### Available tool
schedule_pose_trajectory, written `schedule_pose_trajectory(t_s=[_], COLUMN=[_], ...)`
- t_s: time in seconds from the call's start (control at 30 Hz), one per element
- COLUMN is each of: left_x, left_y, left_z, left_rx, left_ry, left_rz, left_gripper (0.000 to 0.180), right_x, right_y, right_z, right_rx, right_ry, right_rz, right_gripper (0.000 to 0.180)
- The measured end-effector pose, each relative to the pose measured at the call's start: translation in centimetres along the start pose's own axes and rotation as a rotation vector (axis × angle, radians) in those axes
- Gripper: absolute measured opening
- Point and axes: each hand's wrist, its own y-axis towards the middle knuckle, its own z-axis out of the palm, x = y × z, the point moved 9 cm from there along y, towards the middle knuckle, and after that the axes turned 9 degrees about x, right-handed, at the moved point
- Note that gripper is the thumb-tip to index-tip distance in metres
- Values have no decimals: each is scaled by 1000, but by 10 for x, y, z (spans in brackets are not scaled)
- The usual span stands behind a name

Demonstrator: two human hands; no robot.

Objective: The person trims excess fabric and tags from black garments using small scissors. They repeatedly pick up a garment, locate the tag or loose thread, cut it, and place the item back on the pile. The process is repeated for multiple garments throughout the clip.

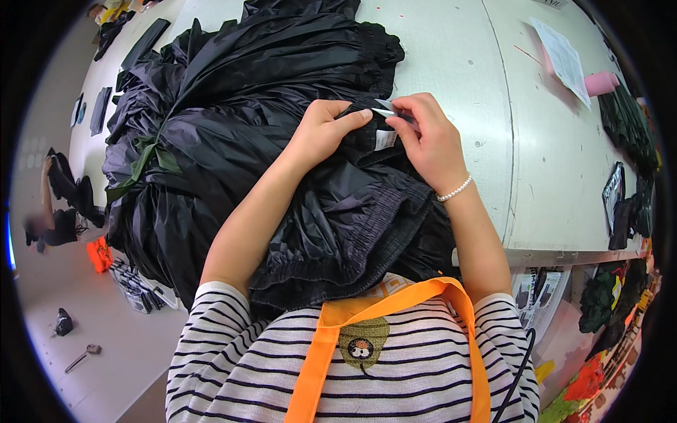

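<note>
Left hand (321,134) fingers pinching black garment (352,211), right hand (427,137) gripping small snips (388,109)

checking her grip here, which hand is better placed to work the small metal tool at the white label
Right. The right hand already pinches the small metal tool above the small white label, while the left hand pins the black gathered nylon garment.

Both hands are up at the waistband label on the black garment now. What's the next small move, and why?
Probably close the small snips in the right hand on whatever thread sits by the white label. The left hand already pinches the black waistband beside it, and the blades lie just above the label.
</note>
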Motion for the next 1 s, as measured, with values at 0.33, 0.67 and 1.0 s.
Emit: schedule_pose_trajectory(t_s=[0.33,0.67,1.0], left_x=[1,4,1], left_y=[4,5,2], left_z=[-3,-2,1], left_rx=[-44,-28,-11], left_ry=[-31,10,1], left_rz=[113,87,95], left_gripper=[26,25,23], right_x=[-2,6,6], right_y=[-3,2,2], right_z=[-3,-1,5], right_rx=[22,32,16], right_ry=[-61,-114,-73], right_rz=[-17,-99,-77], right_gripper=[18,19,14])
